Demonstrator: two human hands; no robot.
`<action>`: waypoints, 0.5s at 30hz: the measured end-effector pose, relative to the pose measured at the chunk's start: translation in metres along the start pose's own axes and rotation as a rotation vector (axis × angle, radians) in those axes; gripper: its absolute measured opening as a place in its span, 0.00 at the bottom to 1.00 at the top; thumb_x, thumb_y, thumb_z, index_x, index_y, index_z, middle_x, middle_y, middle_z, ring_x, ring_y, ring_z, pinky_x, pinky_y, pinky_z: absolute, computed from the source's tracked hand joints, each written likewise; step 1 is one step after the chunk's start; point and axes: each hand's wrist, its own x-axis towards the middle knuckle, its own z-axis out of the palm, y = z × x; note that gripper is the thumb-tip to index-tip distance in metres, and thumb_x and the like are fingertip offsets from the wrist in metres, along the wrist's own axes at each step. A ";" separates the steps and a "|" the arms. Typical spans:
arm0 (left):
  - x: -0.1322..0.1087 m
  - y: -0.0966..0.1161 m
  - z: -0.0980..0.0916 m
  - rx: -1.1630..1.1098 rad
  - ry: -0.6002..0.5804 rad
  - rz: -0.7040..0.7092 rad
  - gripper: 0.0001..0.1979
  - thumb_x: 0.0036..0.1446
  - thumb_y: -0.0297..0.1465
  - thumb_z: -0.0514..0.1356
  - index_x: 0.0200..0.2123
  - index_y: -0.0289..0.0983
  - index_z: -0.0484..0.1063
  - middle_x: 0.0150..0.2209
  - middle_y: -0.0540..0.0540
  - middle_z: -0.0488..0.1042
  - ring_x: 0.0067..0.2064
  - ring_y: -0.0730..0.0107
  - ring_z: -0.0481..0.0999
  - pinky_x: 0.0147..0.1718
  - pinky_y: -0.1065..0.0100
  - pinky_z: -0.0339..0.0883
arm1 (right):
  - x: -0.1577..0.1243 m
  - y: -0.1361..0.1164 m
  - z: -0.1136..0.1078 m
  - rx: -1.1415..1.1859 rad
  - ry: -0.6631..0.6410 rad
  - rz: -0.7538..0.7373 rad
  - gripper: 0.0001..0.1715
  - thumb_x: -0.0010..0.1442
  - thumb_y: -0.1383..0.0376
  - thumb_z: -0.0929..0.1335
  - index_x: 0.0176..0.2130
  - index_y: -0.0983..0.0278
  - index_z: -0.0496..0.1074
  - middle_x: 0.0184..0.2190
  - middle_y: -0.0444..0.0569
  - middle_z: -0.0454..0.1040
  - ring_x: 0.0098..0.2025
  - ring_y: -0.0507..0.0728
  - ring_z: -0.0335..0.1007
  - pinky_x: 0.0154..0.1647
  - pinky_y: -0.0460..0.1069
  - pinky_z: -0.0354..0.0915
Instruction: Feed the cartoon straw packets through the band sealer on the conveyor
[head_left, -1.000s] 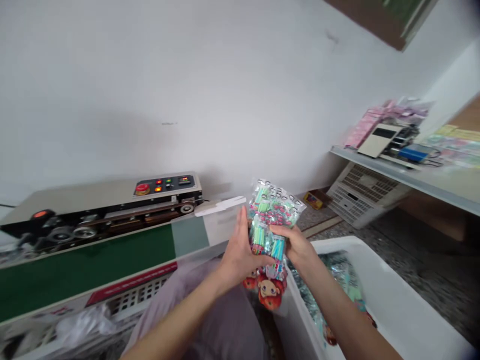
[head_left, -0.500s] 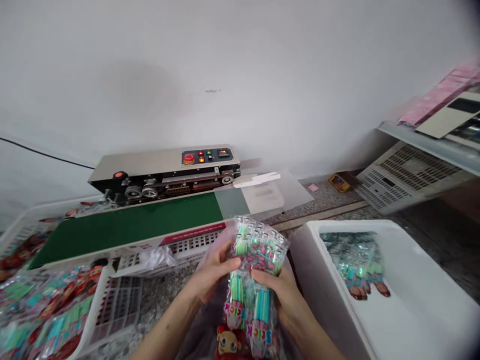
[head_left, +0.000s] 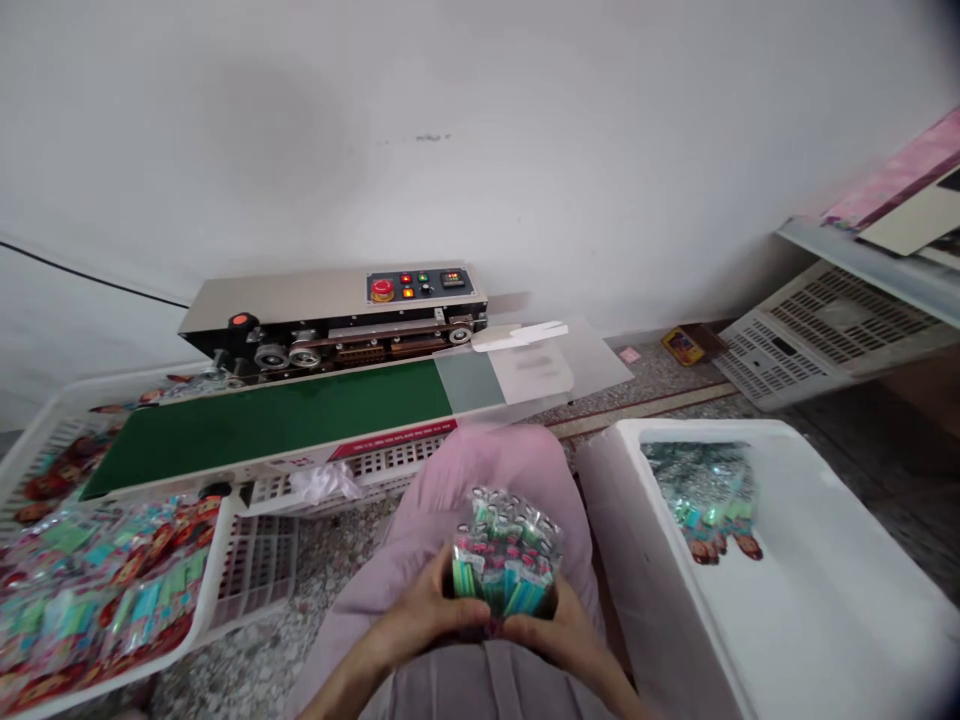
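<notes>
Both hands hold a stack of clear packets (head_left: 504, 555) with green, blue and pink contents, low over my lap in pink trousers (head_left: 495, 470). My left hand (head_left: 427, 612) grips the stack's left side. My right hand (head_left: 556, 632) grips its right side. The packets stand on end with their tops toward the camera. To the right stands a white foam box (head_left: 795, 610) with several more such packets (head_left: 701, 495) lying at its far end.
A band sealer (head_left: 337, 320) with a green conveyor belt (head_left: 277, 420) stands ahead against the white wall. A white basket (head_left: 247, 570) at the left holds a pile of packets (head_left: 97, 590). A metal shelf (head_left: 870, 265) and a white crate (head_left: 825, 335) are at the right. The floor is speckled stone.
The view tilted down and left. My hands lowered the packet stack from chest height to my lap and turned it end-on.
</notes>
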 end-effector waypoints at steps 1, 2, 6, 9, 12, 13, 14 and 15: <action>0.000 -0.007 -0.005 0.049 -0.015 0.012 0.40 0.36 0.44 0.77 0.55 0.44 0.74 0.46 0.44 0.80 0.48 0.51 0.78 0.49 0.56 0.70 | 0.000 0.006 -0.002 -0.047 0.043 0.001 0.39 0.28 0.48 0.83 0.43 0.46 0.78 0.42 0.45 0.82 0.48 0.74 0.77 0.52 0.68 0.71; -0.001 -0.014 -0.009 0.095 -0.025 0.026 0.38 0.37 0.43 0.77 0.54 0.46 0.74 0.47 0.45 0.79 0.50 0.50 0.77 0.50 0.55 0.70 | 0.000 0.011 -0.002 -0.071 0.097 0.010 0.38 0.23 0.50 0.83 0.39 0.46 0.79 0.41 0.44 0.82 0.49 0.75 0.77 0.53 0.68 0.71; 0.000 -0.024 -0.012 0.183 -0.001 0.052 0.37 0.38 0.40 0.77 0.54 0.48 0.74 0.46 0.47 0.79 0.50 0.51 0.77 0.49 0.54 0.70 | -0.002 0.010 0.004 -0.055 0.168 0.025 0.39 0.23 0.49 0.83 0.38 0.52 0.80 0.38 0.49 0.83 0.46 0.74 0.78 0.51 0.67 0.72; 0.017 0.004 0.002 0.180 0.041 0.059 0.38 0.40 0.41 0.76 0.56 0.40 0.72 0.42 0.46 0.79 0.41 0.58 0.78 0.43 0.59 0.72 | 0.010 -0.021 0.003 -0.020 0.148 -0.032 0.38 0.36 0.46 0.81 0.44 0.61 0.79 0.39 0.53 0.83 0.43 0.69 0.79 0.49 0.62 0.73; 0.054 0.060 0.018 0.259 0.068 0.236 0.34 0.42 0.41 0.75 0.52 0.36 0.74 0.42 0.45 0.80 0.43 0.58 0.77 0.45 0.62 0.72 | 0.041 -0.081 -0.010 -0.056 0.167 -0.116 0.34 0.42 0.47 0.80 0.44 0.64 0.79 0.41 0.55 0.83 0.44 0.67 0.79 0.50 0.60 0.73; 0.070 0.082 0.022 0.281 0.075 0.294 0.32 0.42 0.41 0.75 0.50 0.37 0.75 0.43 0.46 0.80 0.44 0.57 0.78 0.45 0.62 0.72 | 0.056 -0.105 -0.017 -0.054 0.179 -0.150 0.35 0.42 0.47 0.80 0.45 0.64 0.78 0.42 0.55 0.83 0.45 0.68 0.79 0.50 0.60 0.73; 0.087 0.103 0.024 0.288 0.088 0.336 0.31 0.42 0.42 0.75 0.49 0.37 0.75 0.44 0.46 0.81 0.46 0.56 0.78 0.45 0.62 0.72 | 0.072 -0.129 -0.023 -0.066 0.207 -0.182 0.36 0.43 0.48 0.80 0.47 0.64 0.77 0.44 0.55 0.83 0.46 0.68 0.79 0.50 0.60 0.73; 0.105 0.124 0.026 0.286 0.110 0.360 0.30 0.42 0.42 0.75 0.48 0.37 0.76 0.44 0.45 0.81 0.46 0.56 0.78 0.45 0.62 0.72 | 0.089 -0.152 -0.030 -0.092 0.239 -0.228 0.38 0.42 0.49 0.80 0.48 0.64 0.77 0.44 0.54 0.82 0.46 0.67 0.79 0.51 0.60 0.72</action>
